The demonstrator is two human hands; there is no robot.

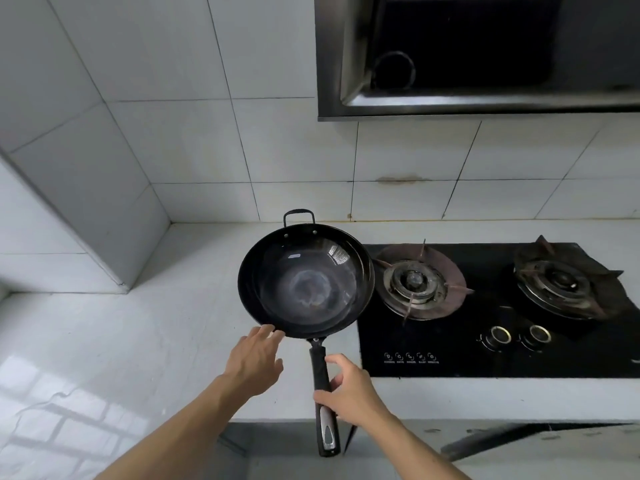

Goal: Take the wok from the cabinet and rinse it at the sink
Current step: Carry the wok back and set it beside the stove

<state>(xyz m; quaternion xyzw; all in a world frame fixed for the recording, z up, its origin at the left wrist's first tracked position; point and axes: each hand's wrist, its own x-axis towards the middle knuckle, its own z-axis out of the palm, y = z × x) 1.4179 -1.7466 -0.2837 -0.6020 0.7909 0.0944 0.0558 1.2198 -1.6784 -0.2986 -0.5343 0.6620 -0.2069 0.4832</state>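
Observation:
A black wok (306, 282) with a long black handle (319, 367) and a small loop handle at its far side rests on the white countertop (138, 334), just left of the gas hob. My left hand (254, 358) reaches forward with fingers straight, its fingertips touching the wok's near rim. My right hand (349, 389) is at the long handle, fingers curled round its middle, thumb lifted off to the right. The handle's end sticks out past the counter's front edge. Neither sink nor cabinet is in view.
A black glass gas hob (498, 355) with two burners and two knobs lies right of the wok. A range hood (478, 102) hangs above it. White tiled walls stand behind, and a tiled column (86, 216) juts out at the left.

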